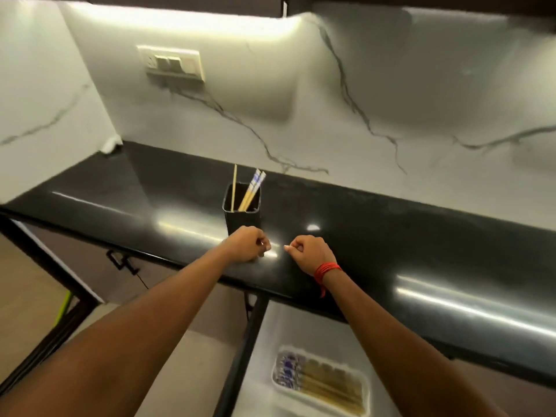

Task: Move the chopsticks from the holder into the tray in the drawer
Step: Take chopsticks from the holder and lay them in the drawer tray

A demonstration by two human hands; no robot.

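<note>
A black square holder (242, 219) stands on the black countertop (391, 236). Three chopsticks (251, 191) lean inside it: one plain wooden stick on the left, two with blue-and-white tops on the right. My left hand (246, 245) rests as a loose fist just in front of the holder, holding nothing. My right hand (310, 254), with a red thread around the wrist, is curled on the counter a little to the right, also holding nothing. Below the counter, a drawer (270, 326) stands pulled out; in it a white tray (320, 382) holds several chopsticks laid side by side.
A marble backsplash with a switch plate (171, 63) rises behind the counter. A crumpled white cloth (109, 145) lies in the far left corner. Cabinet fronts with a black handle (120, 261) sit below left.
</note>
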